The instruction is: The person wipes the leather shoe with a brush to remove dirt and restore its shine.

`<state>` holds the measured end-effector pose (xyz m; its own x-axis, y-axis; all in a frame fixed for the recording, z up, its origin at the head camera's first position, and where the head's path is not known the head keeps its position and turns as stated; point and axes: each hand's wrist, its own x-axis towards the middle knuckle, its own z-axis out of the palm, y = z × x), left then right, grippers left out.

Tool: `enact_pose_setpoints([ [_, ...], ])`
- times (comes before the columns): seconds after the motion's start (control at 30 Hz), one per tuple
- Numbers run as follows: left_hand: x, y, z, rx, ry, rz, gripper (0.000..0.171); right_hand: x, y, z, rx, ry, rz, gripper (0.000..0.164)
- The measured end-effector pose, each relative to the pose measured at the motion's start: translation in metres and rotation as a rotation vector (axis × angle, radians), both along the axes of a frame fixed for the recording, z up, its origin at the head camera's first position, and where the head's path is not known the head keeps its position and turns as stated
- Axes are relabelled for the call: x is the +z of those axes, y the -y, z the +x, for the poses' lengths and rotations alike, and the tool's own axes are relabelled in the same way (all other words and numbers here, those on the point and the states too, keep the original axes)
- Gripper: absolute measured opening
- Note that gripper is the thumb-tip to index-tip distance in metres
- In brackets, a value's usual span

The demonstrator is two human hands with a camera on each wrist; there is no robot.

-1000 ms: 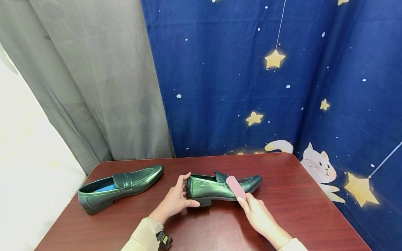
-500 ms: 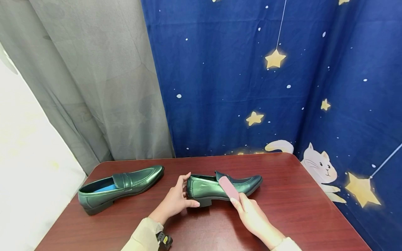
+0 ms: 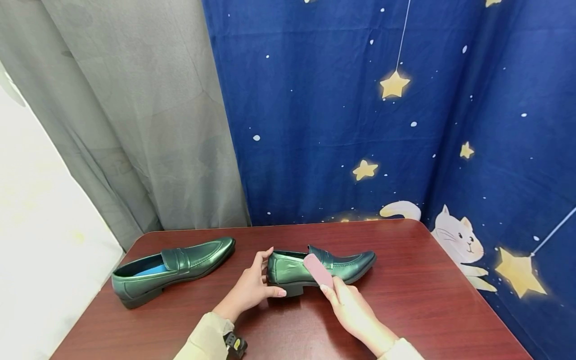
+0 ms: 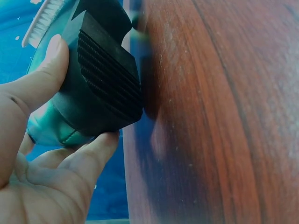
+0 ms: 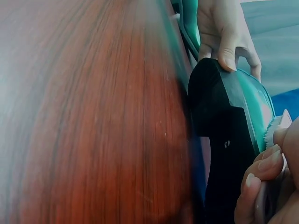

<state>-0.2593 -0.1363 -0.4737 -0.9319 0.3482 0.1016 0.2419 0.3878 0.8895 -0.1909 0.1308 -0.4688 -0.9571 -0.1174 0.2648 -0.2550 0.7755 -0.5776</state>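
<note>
A green metallic loafer [image 3: 292, 267] points its toe to the right near the middle of the table. My left hand [image 3: 249, 287] grips its heel end, thumb low on the near side and fingers round the back. The heel's ribbed tread [image 4: 107, 70] faces the left wrist camera, close to the tabletop. In my right hand [image 3: 353, 310] is a pink-backed brush [image 3: 318, 270], held by its handle. Its white bristles [image 5: 271, 133] meet the loafer's near side, below the opening. A matching green loafer [image 3: 198, 260], with a blue insole, stands at the left of the table.
The reddish-brown wooden table [image 3: 405, 280] has a far edge just behind both shoes. Behind it hang a grey curtain [image 3: 148, 125] and a blue curtain [image 3: 324, 125] printed with stars and a white cat. A black band sits at my left wrist.
My right hand has slid the brush leftward along the loafer's near side, from the front part towards the heel. The left hand and both shoes have kept their places.
</note>
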Motion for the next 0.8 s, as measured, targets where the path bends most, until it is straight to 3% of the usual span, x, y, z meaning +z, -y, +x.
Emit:
enact_pose_setpoints([
  [0.37, 0.0, -0.001, 0.001, 0.002, -0.005, 0.037, 0.11, 0.003, 0.016, -0.002, 0.028, -0.01, 0.007, 0.025],
  [0.8, 0.0, 0.001, 0.0, 0.006, -0.018, -0.019, 0.109, 0.006, 0.035, -0.005, 0.099, -0.011, -0.002, 0.025],
])
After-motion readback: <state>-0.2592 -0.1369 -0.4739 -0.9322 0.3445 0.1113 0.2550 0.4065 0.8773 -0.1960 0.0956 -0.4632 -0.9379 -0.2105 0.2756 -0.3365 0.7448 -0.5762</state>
